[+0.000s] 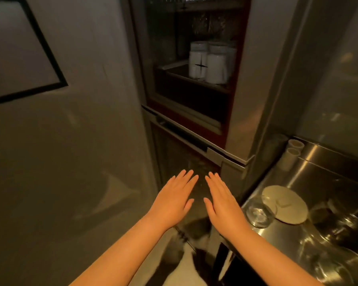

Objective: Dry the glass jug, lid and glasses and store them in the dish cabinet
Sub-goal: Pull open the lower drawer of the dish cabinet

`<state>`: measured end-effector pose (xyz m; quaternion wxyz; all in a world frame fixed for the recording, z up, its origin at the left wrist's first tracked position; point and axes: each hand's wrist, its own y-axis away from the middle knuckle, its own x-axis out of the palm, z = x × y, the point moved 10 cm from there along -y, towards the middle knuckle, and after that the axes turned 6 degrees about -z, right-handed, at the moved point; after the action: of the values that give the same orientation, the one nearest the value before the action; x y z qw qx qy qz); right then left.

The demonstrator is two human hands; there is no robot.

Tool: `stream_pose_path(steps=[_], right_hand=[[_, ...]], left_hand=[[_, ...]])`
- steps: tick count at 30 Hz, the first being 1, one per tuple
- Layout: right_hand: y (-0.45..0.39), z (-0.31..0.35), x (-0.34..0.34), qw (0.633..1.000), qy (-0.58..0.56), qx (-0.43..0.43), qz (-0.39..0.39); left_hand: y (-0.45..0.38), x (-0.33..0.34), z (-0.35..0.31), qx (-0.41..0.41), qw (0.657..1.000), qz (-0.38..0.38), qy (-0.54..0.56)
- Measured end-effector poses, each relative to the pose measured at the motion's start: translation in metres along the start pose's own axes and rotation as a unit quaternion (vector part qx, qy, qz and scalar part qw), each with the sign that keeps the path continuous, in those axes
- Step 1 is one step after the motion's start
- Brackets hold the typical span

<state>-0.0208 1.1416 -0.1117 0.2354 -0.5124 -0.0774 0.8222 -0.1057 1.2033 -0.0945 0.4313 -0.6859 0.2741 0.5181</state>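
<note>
Here the fingers (188,177) of the left hand (174,200) lie straight and close together, palm down, holding nothing. The right hand (221,203) mirrors it, its fingers (214,179) flat and extended, thumb out to the side, also empty. The two hands hover side by side with a narrow gap between them, fingertips pointing toward the lower front of the cabinet (194,124). Bare forearms run back from both wrists to the bottom edge of the view.

Just to the right of the right wrist, a clear glass (258,213) stands on the steel counter (310,178), near its left edge. Touching or overlapping the glass on its far side is a pale round lid (287,205), lying flat. Farther back along the counter, against the wall, two small white cups (291,155) stand one behind the other.

Above the hands, the cabinet shows a dark compartment with a shelf (174,73) carrying a cluster of white jars (212,60) set tight together. I cannot tell whether a glass door covers that opening. A grey door (81,141) with a dark-framed panel fills the left side. The jug is not clearly made out; dark reflections on the counter at the right are too blurred to name.
</note>
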Motion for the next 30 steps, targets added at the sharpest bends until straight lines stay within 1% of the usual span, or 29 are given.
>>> stream_pose_path(steps=[5, 9, 13, 18, 24, 30], right_hand=[[-0.057, 0.045, 0.045, 0.998, -0.022, 0.043, -0.025], [-0.091, 0.062, 0.066, 0.997, -0.012, 0.067, -0.044], [-0.12, 0.063, 0.073, 0.995, 0.016, 0.086, -0.057], [-0.165, 0.052, 0.089, 0.994, 0.052, 0.085, -0.049], [-0.217, 0.037, 0.114, 0.991, 0.101, 0.075, -0.049], [-0.246, 0.025, 0.127, 0.982, 0.134, 0.111, -0.073]], left_hand=[[-0.001, -0.023, 0.1, 0.001, 1.0, -0.001, -0.007], [-0.008, -0.025, 0.152, 0.005, 1.0, 0.016, 0.006], [-0.028, -0.02, 0.178, 0.024, 0.999, 0.008, 0.022], [-0.071, -0.011, 0.202, 0.041, 0.999, -0.002, 0.035], [-0.134, 0.002, 0.223, 0.078, 0.997, 0.018, 0.015], [-0.181, 0.029, 0.241, 0.128, 0.991, 0.039, 0.0]])
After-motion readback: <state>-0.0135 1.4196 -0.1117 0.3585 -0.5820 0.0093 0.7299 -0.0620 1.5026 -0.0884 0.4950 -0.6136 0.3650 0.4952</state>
